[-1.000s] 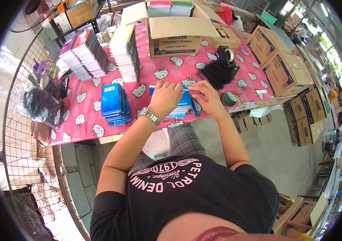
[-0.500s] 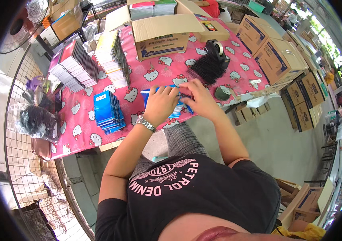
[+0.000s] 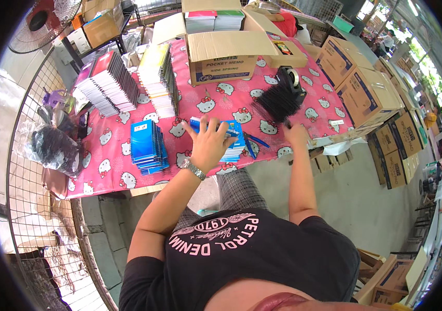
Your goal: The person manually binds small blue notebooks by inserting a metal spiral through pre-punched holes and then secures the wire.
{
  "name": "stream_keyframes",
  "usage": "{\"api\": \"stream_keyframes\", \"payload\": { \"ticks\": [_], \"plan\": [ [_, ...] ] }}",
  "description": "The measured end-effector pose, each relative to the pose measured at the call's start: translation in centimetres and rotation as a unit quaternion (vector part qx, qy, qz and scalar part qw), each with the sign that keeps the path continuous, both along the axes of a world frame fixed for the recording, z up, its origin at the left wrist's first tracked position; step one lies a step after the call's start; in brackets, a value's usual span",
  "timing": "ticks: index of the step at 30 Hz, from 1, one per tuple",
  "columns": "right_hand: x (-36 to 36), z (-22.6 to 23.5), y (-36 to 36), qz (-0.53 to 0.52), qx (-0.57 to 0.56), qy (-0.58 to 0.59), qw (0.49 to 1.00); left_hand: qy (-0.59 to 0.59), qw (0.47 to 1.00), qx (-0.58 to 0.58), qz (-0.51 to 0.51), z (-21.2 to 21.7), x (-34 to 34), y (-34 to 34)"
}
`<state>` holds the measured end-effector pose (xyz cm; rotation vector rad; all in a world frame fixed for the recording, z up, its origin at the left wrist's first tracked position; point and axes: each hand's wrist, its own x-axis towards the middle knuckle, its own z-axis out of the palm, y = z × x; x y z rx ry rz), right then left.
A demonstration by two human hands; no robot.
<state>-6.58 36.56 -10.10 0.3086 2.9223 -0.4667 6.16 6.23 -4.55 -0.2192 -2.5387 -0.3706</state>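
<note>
"Two groups of blue notebooks sit on our pink cloth [image 3: 91, 179]. Taking the pliers [image 3: 257, 140] as our landmark, what do we see first?"

"Far left of the pliers, the neat blue stack [image 3: 146, 147]. Neither of our hands touches it, and it looks unchanged."

"And our left hand [image 3: 209, 143]?"

"Just left of the pliers, it has stayed on the loose blue notebooks [image 3: 236, 136], its fingers spread across the top. Whether they pinch a notebook or merely press on it, we can't tell."

"What about the pliers themselves?"

"They lie beside those notebooks, handles splayed, with no hand on them. Half a second ago our right hand [image 3: 297, 135] was busy there, right next to the left."

"So where has it gone?"

"To the right of the pliers, near the black wire coils [image 3: 279, 103], which lie beyond them. Its fingertips are at something dark that we can't make out, so we can't say whether the grip is wide or narrow."

"What does that change mean for our work?"

"We judge the two-handed handling has paused: only our left hand minds the notebooks, while the right is occupied elsewhere."
</note>
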Motion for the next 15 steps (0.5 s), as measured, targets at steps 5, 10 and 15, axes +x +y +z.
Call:
{"api": "stream_keyframes", "payload": {
  "ticks": [5,10,15],
  "plan": [
    [3.4,10.4,-6.6,0.354,-0.644,-0.107,0.669,0.004,0.996,0.02,-0.087,0.4,-1.1,-0.5],
    [2.1,10.3,-8.3,0.404,-0.647,-0.243,0.6,0.023,0.994,0.034,-0.101,0.1,-2.2,-0.8],
    [1.3,10.2,-9.4,0.445,-0.417,-0.159,0.776,-0.008,0.992,0.069,-0.105,0.7,-2.5,-1.7]
  ]
}}
